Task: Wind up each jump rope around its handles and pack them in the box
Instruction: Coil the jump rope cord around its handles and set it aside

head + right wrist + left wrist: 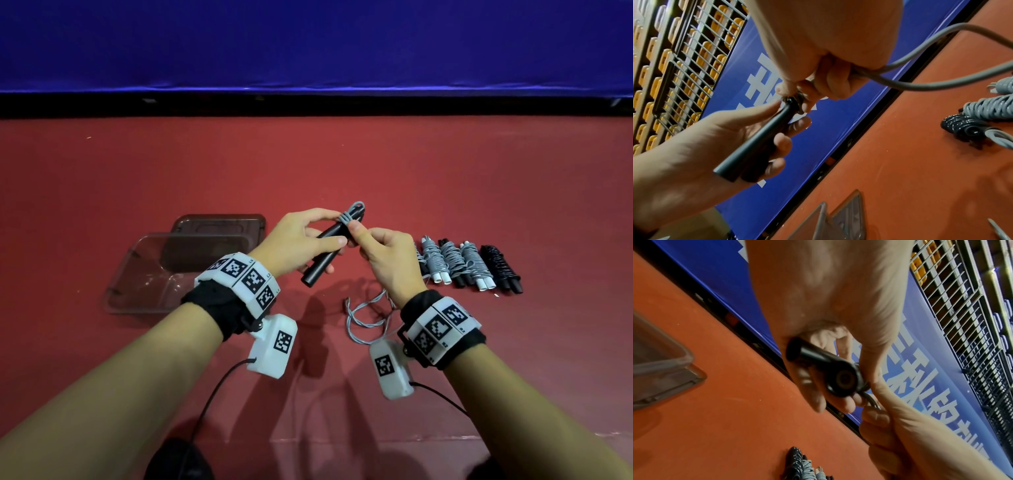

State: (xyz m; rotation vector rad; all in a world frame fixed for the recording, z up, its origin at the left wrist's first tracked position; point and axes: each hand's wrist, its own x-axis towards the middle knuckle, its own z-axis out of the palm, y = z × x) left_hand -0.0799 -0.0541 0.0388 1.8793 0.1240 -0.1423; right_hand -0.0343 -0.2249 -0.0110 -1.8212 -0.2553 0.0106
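My left hand [305, 240] grips a pair of black handles [323, 255] held side by side above the red table, pointing up and away. A few turns of grey rope [346, 219] wrap their far end. My right hand [376, 253] pinches that rope right at the wraps. In the right wrist view the rope [920, 84] runs out of my fist past the handles [758, 142]. The slack rope [363, 318] lies looped on the table under my right wrist. From the left wrist, the handle ends [840, 379] show between my fingers.
A clear plastic box [144, 277] stands left of my hands, its dark lid [219, 233] leaning behind it. Several wound jump ropes [469, 263], grey and black, lie in a row to the right. A blue barrier [308, 44] runs along the table's far edge.
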